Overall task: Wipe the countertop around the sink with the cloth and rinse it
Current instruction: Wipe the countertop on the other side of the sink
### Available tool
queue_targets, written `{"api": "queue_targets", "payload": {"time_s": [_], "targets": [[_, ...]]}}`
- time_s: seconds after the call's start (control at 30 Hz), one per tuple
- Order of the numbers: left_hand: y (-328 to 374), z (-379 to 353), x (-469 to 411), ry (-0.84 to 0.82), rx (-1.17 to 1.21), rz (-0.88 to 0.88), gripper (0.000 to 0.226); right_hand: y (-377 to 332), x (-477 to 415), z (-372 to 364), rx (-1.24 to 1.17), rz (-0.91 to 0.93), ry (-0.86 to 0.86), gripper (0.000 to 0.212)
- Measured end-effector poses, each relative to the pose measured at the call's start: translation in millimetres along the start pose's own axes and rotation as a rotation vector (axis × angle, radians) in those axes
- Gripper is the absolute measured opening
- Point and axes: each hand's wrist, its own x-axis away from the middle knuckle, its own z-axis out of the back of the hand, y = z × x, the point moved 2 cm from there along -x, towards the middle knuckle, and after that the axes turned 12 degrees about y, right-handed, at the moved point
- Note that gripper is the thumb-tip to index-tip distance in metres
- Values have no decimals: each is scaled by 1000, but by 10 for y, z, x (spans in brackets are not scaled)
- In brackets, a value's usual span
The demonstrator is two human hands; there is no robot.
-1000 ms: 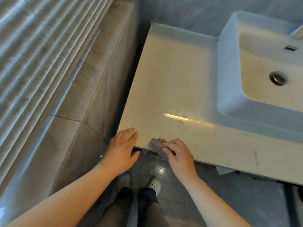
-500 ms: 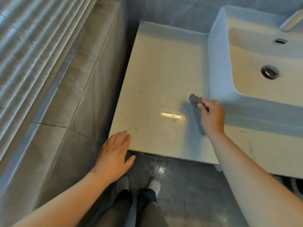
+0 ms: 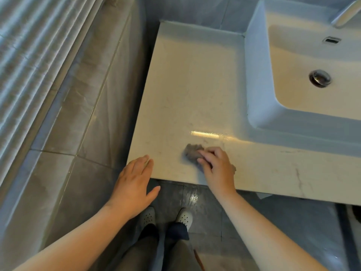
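- Head view, starting at the cloth (image 3: pixel 192 151): grey, bunched, pressed onto the table (image 3: pixel 195 85) near its front edge, forward-left of the sink (image 3: pixel 259 85), well apart from the drain (image 3: pixel 320 78).
- Held by the right hand (image 3: pixel 218 169): fingers (image 3: pixel 205 154) curled over the cloth's near side and clamped on it, knuckles up.
- Left hand (image 3: pixel 134 184) at the table's front-left corner: fingers straight and close together, tips seemingly resting on the edge, thumb off it, holding nothing.
- Judged mid-wipe: left stretch of table under way, with a sheen just beyond the cloth; smudges and a dark streak on the front strip below the sink probably still to do.
- Rinsing not yet begun: no water seen at the tap (image 3: pixel 345 14).
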Motion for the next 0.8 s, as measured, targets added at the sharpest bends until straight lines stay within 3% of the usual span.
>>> {"api": "queue_targets", "payload": {"time_s": [0.23, 0.37, 0.57, 0.63, 0.8], "targets": [[-10, 46, -4, -37, 24, -22, 85, -175, 585, 240, -212, -244, -162, 13], [-18, 55, -7, -44, 1, -30, 94, -185, 368, 488, -262, -334, 31, 14], [-5, 37, -30, -44, -20, -17, 95, 258, -541, 695, -52, -329, 389, 14], [-1, 25, -34, -49, -34, -19, 95, 479, -758, 662, 20, -352, 396, 18], [9, -3, -16, -51, -61, -10, 91, 754, -861, 364, 188, -317, 207, 28]]}}
